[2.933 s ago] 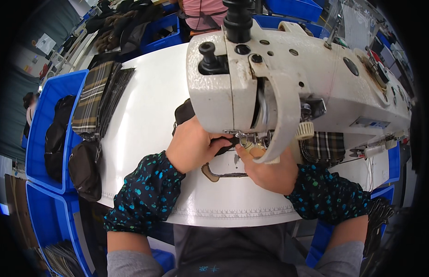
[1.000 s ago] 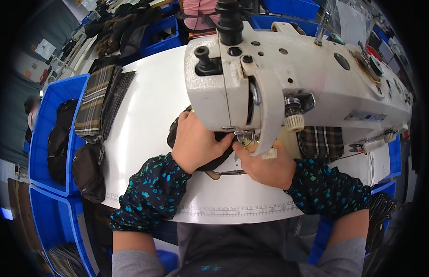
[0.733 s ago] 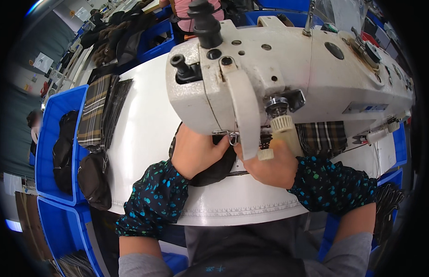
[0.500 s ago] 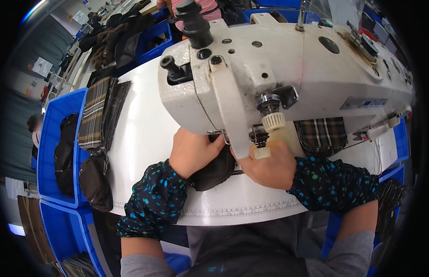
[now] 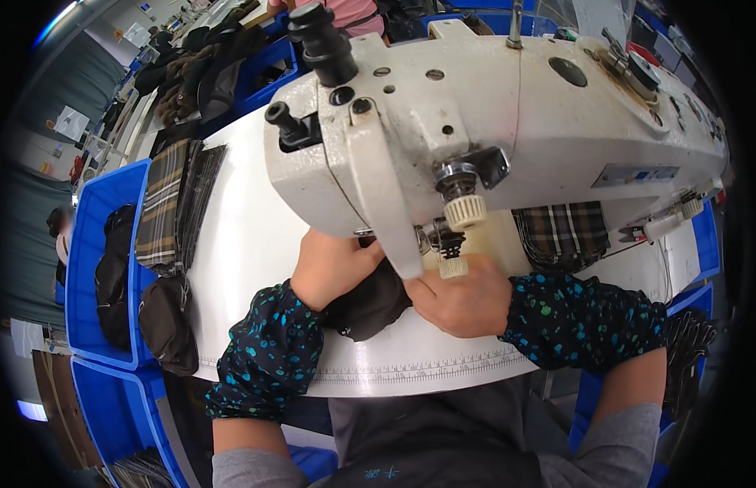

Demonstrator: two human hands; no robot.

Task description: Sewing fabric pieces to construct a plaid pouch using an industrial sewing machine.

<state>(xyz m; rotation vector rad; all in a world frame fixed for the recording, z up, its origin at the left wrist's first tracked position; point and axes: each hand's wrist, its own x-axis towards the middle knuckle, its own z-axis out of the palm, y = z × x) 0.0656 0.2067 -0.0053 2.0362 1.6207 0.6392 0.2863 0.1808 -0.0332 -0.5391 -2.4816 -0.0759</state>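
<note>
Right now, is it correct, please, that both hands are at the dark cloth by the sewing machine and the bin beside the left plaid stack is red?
The bin beside the left plaid stack is blue, not red, as the head view shows; the left hand and right hand are at the dark cloth.

A white table (image 5: 252, 220) carries a sewing machine (image 5: 492, 106), standing over the left hand (image 5: 329, 270) and right hand (image 5: 466, 299). Dark cloth (image 5: 368, 306) lies between them, a plaid stack (image 5: 165, 213) and pouch (image 5: 168, 324) left of the left hand, plaid pieces (image 5: 562, 237) beyond the right.
</note>
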